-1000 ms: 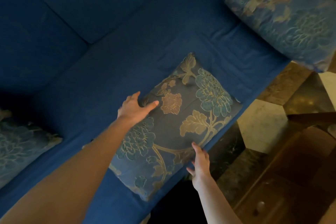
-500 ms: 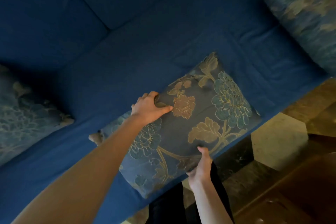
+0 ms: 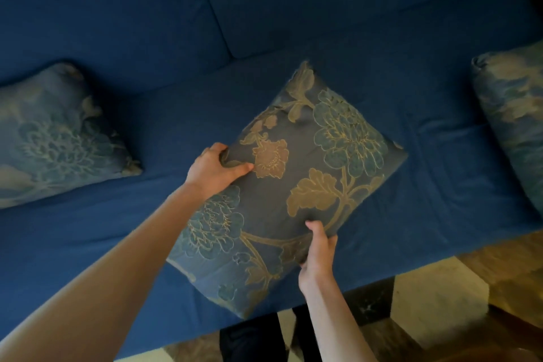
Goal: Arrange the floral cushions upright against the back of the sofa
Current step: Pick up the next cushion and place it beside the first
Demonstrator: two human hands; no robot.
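A blue floral cushion (image 3: pixel 296 185) with gold leaves and teal flowers is in the middle of the blue sofa seat (image 3: pixel 440 185), tilted with one corner toward the backrest (image 3: pixel 323 3). My left hand (image 3: pixel 216 169) grips its left edge, thumb on top. Along the near edge, my right hand (image 3: pixel 318 250) pinches the fabric. A second floral cushion (image 3: pixel 55 135) lies at the left of the seat. A third floral cushion (image 3: pixel 514 120) sits at the right, cut off by the frame.
The backrest is made of two blue pads with a seam between them (image 3: pixel 223 35). Below the sofa's front edge, a patterned stone floor (image 3: pixel 435 303) shows, with my dark trouser legs (image 3: pixel 252 341) against the sofa.
Both hands went from resting on the middle cushion to gripping its edges. The cushion has risen and turned slightly. The view shifted right, bringing the left cushion fully into sight.
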